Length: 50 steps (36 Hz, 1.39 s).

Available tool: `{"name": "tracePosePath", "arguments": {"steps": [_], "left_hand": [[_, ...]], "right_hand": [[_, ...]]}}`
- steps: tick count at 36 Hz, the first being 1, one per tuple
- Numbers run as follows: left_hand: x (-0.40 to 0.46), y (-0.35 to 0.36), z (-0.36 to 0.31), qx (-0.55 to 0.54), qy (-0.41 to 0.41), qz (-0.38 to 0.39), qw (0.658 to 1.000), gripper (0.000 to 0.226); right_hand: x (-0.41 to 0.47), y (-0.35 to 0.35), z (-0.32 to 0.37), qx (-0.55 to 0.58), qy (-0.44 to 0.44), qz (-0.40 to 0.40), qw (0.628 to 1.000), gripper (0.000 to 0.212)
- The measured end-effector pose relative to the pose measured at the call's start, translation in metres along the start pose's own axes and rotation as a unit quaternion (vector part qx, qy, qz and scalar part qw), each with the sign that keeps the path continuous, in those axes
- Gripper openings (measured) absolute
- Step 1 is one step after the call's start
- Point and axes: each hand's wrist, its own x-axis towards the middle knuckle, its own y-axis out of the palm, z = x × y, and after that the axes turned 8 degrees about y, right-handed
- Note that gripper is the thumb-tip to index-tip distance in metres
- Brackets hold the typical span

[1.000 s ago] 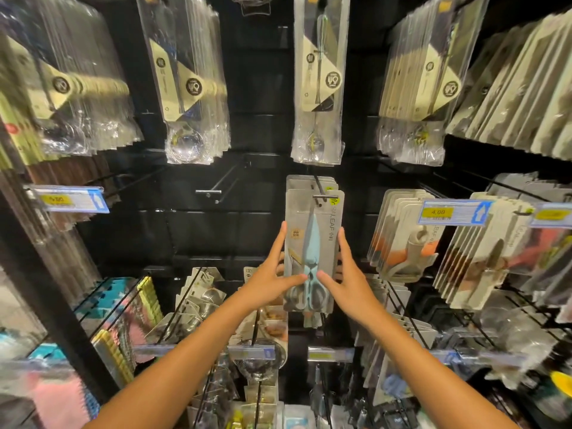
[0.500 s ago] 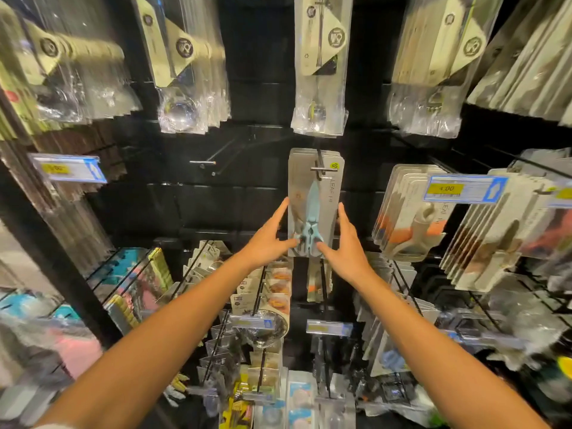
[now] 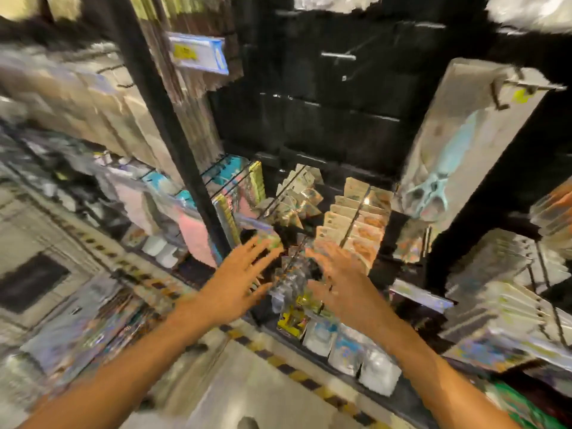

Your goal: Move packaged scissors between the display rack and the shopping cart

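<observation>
The packaged scissors (image 3: 458, 144), pale blue handles in a clear and grey card pack, hang on a metal peg of the black display rack (image 3: 325, 113) at the upper right. My left hand (image 3: 238, 280) and my right hand (image 3: 343, 283) are both well below and to the left of the pack, fingers spread, holding nothing. The view is heavily blurred and tilted. No shopping cart shows.
Rows of other packaged goods (image 3: 353, 218) hang on pegs just beyond my hands. A black upright post (image 3: 173, 144) divides the rack. A blue and yellow price tag (image 3: 198, 55) sits at the upper left. Yellow-and-black floor tape (image 3: 278, 363) runs along the rack's base.
Both hands have let go of the scissors pack and dropped down away from it. The view has swung left and down, so the pack now hangs at the upper right.
</observation>
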Motion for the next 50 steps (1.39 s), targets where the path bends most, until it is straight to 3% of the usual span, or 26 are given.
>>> {"name": "tracePosePath", "arguments": {"steps": [6,9,13,16,18,22,26,30,33,36,40,43,46,50], "left_hand": [[-0.141,0.019,0.032,-0.003,-0.172,0.045,0.984,0.061],[-0.207,0.023,0.044,-0.024,-0.247,0.037,0.968,0.064],[-0.295,0.023,0.051,-0.038,-0.388,0.014,0.921,0.069],[-0.359,0.031,0.065,-0.041,-0.469,0.022,0.882,0.064],[-0.397,0.034,0.075,-0.044,-0.508,0.015,0.860,0.071],[-0.454,0.030,0.095,-0.075,-0.552,-0.005,0.831,0.099],[-0.490,0.030,0.116,-0.081,-0.590,-0.015,0.803,0.085],[-0.504,0.025,0.130,-0.098,-0.607,-0.033,0.788,0.084],[-0.512,0.028,0.142,-0.107,-0.621,-0.031,0.776,0.080],[-0.515,0.034,0.156,-0.117,-0.629,-0.035,0.768,0.081],[-0.508,0.042,0.183,-0.140,-0.634,-0.046,0.759,0.082],[-0.497,0.053,0.208,-0.161,-0.635,-0.022,0.756,0.081],[-0.478,0.058,0.237,-0.165,-0.641,-0.010,0.750,0.095],[-0.453,0.058,0.275,-0.202,-0.674,0.017,0.710,0.124]], "right_hand": [[0.031,0.084,0.065,-0.055,-0.090,0.171,0.980,0.072],[0.041,0.122,0.102,-0.092,-0.137,0.220,0.961,0.068],[0.053,0.159,0.165,-0.122,-0.168,0.280,0.937,0.085],[0.069,0.185,0.212,-0.123,-0.182,0.313,0.924,0.068],[0.082,0.207,0.236,-0.138,-0.204,0.326,0.913,0.076],[0.108,0.258,0.279,-0.167,-0.242,0.342,0.892,0.102],[0.128,0.306,0.320,-0.175,-0.253,0.370,0.877,0.122],[0.138,0.339,0.356,-0.201,-0.247,0.405,0.857,0.085],[0.155,0.360,0.369,-0.217,-0.252,0.422,0.843,0.095],[0.173,0.375,0.382,-0.234,-0.250,0.441,0.830,0.078],[0.213,0.409,0.387,-0.246,-0.269,0.455,0.813,0.097],[0.249,0.441,0.396,-0.249,-0.274,0.475,0.798,0.085],[0.281,0.469,0.411,-0.242,-0.300,0.481,0.787,0.080],[0.317,0.497,0.422,-0.253,-0.298,0.503,0.771,0.073]]}}
